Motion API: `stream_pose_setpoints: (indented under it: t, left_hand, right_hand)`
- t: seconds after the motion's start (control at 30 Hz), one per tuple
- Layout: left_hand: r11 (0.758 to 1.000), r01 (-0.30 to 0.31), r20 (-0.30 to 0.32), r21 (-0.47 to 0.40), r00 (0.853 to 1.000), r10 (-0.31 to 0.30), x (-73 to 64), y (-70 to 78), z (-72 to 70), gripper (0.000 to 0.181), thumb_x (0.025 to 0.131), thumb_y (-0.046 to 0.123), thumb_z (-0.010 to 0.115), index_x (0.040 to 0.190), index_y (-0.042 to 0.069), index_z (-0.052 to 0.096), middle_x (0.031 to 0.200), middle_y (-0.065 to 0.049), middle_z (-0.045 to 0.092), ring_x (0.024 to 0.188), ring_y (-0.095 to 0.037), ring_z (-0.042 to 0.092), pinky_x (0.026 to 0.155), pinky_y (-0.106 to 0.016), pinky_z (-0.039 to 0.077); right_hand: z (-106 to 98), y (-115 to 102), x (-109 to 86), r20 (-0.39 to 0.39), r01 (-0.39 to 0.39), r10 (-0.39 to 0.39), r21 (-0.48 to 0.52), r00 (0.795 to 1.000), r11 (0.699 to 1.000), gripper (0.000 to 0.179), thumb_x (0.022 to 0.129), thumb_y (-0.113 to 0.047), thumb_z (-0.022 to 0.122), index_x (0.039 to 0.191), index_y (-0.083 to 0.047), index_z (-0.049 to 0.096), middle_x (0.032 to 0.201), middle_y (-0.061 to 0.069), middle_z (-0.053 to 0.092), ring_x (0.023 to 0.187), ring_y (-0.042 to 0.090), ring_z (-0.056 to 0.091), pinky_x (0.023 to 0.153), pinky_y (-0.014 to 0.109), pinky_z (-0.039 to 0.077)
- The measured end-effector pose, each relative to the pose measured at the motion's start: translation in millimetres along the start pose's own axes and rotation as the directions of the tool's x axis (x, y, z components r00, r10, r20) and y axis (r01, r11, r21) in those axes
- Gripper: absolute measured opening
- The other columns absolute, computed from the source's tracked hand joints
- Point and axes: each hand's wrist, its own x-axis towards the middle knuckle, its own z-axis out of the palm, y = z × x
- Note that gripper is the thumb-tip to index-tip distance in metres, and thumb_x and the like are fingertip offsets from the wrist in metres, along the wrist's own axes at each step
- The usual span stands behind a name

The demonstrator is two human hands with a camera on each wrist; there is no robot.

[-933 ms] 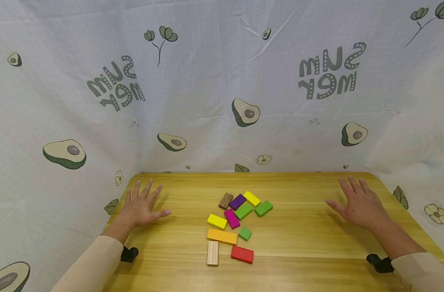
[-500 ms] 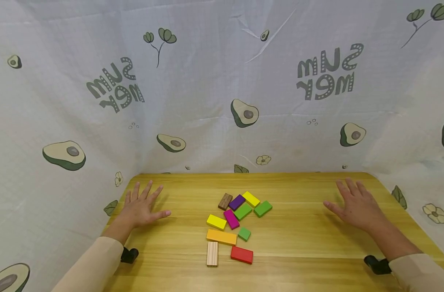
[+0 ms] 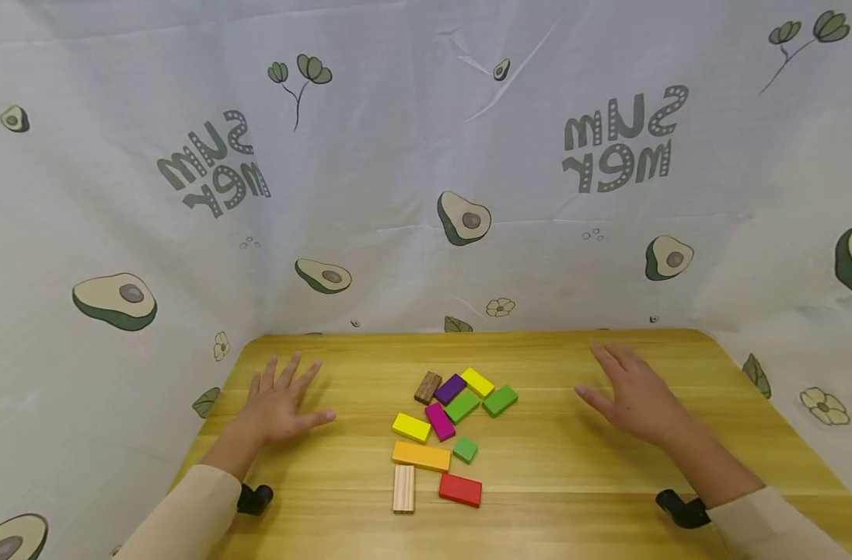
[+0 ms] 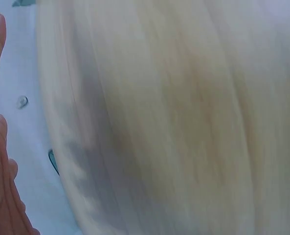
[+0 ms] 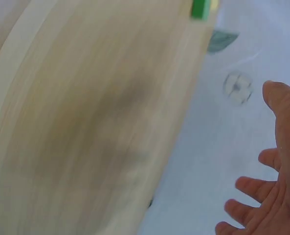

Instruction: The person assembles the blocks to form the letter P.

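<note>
Both hands hold nothing. My left hand (image 3: 277, 406) is spread above the table's left side, fingers pointing away from me. To the right of the blocks hovers my right hand (image 3: 636, 397), its fingers extended and thumb out toward the middle. Several rectangular blocks lie flat between them: a dark brown block (image 3: 427, 387), a purple one (image 3: 450, 389), a magenta one (image 3: 440, 421), an orange one (image 3: 421, 456), a red one (image 3: 460, 490) and a pale wood one (image 3: 403, 489). Among them are yellow blocks (image 3: 411, 428) and green blocks (image 3: 500, 400), plus a small green piece (image 3: 465, 449).
The wooden table (image 3: 538, 513) has rounded far corners. A pale cloth (image 3: 384, 155) printed with avocados and lettering hangs behind it and along both sides. Black mounts (image 3: 255, 500) sit at the wrists.
My right hand has moved left, toward the blocks. The left hand has shifted slightly to the right; the head view has turned a little. The blocks lie as before.
</note>
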Motion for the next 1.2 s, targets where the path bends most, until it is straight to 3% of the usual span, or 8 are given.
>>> stream_pose_setpoints:
  t: [0.27, 0.53, 0.67, 0.77, 0.87, 0.93, 1.03, 1.2]
  left_hand:
    - [0.999, -0.041, -0.022, -0.026, 0.999, 0.04, -0.9, 28.0, 13.2, 0.093, 0.086, 0.078, 0.057, 0.162, 0.03, 0.031, 0.17, -0.018, 0.02, 0.151, -0.059, 0.012, 0.116, -0.079, 0.014]
    - [0.988, -0.116, -0.023, -0.105, 0.993, 0.114, -4.7, 78.9, 24.6, 0.079, 0.091, 0.071, 0.058, 0.158, 0.036, 0.037, 0.161, -0.015, 0.038, 0.143, -0.05, 0.035, 0.113, -0.072, 0.031]
    - [0.97, -0.194, -0.036, -0.148, 0.981, 0.191, -9.9, 104.0, 28.1, 0.075, 0.09, 0.07, 0.061, 0.153, 0.034, 0.047, 0.136, -0.008, 0.055, 0.117, -0.03, 0.049, 0.095, -0.05, 0.049]
    - [0.938, -0.281, -0.016, -0.202, 0.959, 0.284, -17.4, 117.2, 30.2, 0.065, 0.087, 0.066, 0.069, 0.142, 0.034, 0.061, 0.118, 0.002, 0.057, 0.103, -0.015, 0.045, 0.083, -0.035, 0.047]
    - [0.905, -0.361, 0.034, -0.226, 0.925, 0.378, -26.3, 124.7, 34.5, 0.052, 0.085, 0.062, 0.074, 0.129, 0.035, 0.071, 0.106, 0.011, 0.057, 0.098, -0.007, 0.042, 0.08, -0.025, 0.045]
    - [0.888, -0.403, 0.06, -0.221, 0.903, 0.425, -31.3, 127.9, 37.5, 0.047, 0.084, 0.062, 0.075, 0.122, 0.034, 0.075, 0.101, 0.013, 0.056, 0.093, -0.005, 0.042, 0.078, -0.02, 0.042]
    - [0.876, -0.446, 0.073, -0.185, 0.882, 0.465, -36.7, 129.1, 43.1, 0.045, 0.084, 0.064, 0.073, 0.116, 0.033, 0.078, 0.096, 0.015, 0.055, 0.087, -0.003, 0.041, 0.073, -0.015, 0.039]
    - [0.882, -0.441, 0.075, -0.166, 0.886, 0.457, -40.8, 127.0, 49.2, 0.047, 0.085, 0.065, 0.071, 0.118, 0.032, 0.077, 0.095, 0.015, 0.057, 0.086, -0.002, 0.042, 0.072, -0.015, 0.04]
  right_hand:
    - [11, -57, 4.3, 0.077, 0.014, -0.021, 0.086, 0.997, 0.996, 0.072, 0.097, -0.043, 0.068, 0.153, -0.004, 0.043, 0.144, 0.027, 0.053, 0.129, 0.051, 0.052, 0.102, 0.067, 0.047]
    - [34, -115, 4.7, 0.167, 0.068, -0.098, 0.176, 0.981, 0.982, 0.054, 0.094, -0.04, 0.073, 0.14, -0.012, 0.061, 0.127, 0.012, 0.067, 0.113, 0.032, 0.067, 0.092, 0.052, 0.059]
    - [45, -137, 0.9, 0.287, 0.108, -0.187, 0.269, 0.94, 0.957, 0.044, 0.091, -0.042, 0.076, 0.125, -0.015, 0.069, 0.117, 0.001, 0.07, 0.102, 0.018, 0.068, 0.085, 0.04, 0.06]
    - [53, -148, -4.3, 0.38, 0.13, -0.26, 0.336, 0.888, 0.933, 0.041, 0.088, -0.045, 0.078, 0.12, -0.019, 0.071, 0.107, -0.009, 0.066, 0.094, 0.006, 0.062, 0.081, 0.032, 0.057]
    - [58, -156, -8.9, 0.438, 0.132, -0.3, 0.374, 0.847, 0.918, 0.04, 0.087, -0.043, 0.079, 0.121, -0.023, 0.07, 0.099, -0.016, 0.063, 0.087, 0.0, 0.056, 0.08, 0.028, 0.055]
    - [62, -159, -11.1, 0.458, 0.135, -0.314, 0.382, 0.832, 0.914, 0.039, 0.087, -0.04, 0.08, 0.121, -0.026, 0.07, 0.096, -0.018, 0.063, 0.085, -0.002, 0.053, 0.079, 0.027, 0.054]
    - [66, -162, -12.8, 0.479, 0.127, -0.323, 0.396, 0.816, 0.909, 0.04, 0.087, -0.038, 0.081, 0.123, -0.027, 0.068, 0.094, -0.019, 0.062, 0.081, -0.002, 0.051, 0.075, 0.024, 0.051]
    - [71, -165, -14.7, 0.486, 0.105, -0.335, 0.441, 0.807, 0.892, 0.049, 0.087, -0.044, 0.079, 0.13, -0.025, 0.066, 0.08, -0.016, 0.055, 0.071, -0.001, 0.046, 0.065, 0.021, 0.042]
